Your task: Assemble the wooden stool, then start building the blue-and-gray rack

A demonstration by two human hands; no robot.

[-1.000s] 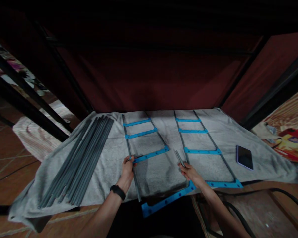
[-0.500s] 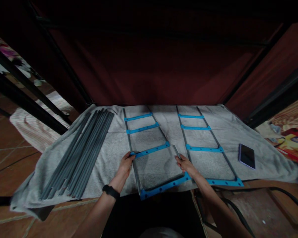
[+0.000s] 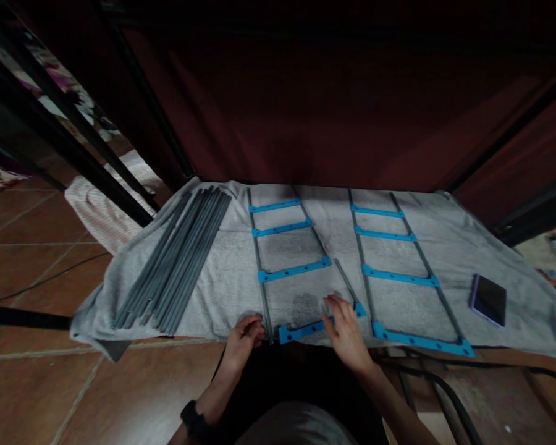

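Observation:
My left hand [image 3: 245, 343] is loosely curled beside the lower end of a grey rod [image 3: 264, 303], and I see nothing held in it. Over the nearest blue crossbar [image 3: 302, 332] lies my right hand [image 3: 346, 329], fingers stretched and slightly apart; it covers part of the bar. This bar's left end sits apart from the long rod. A shorter-looking grey rod [image 3: 345, 277] runs up from its right end. Farther up, blue crossbars [image 3: 294, 270] with holes link two rods like a ladder. To the right lies a second blue-and-grey ladder frame [image 3: 401, 276].
A bundle of grey rods [image 3: 185, 259] lies at the left on the grey cloth [image 3: 222, 278]. A phone [image 3: 488, 300] rests at the right. Behind stands a dark red panel [image 3: 324, 123], with black metal bars [image 3: 69, 123] at the left. Cables [image 3: 445, 386] run below the right edge.
My left hand has left the third crossbar and come down toward the nearest one. My right hand has let go of the short rod and moved onto the nearest crossbar. The view has shifted.

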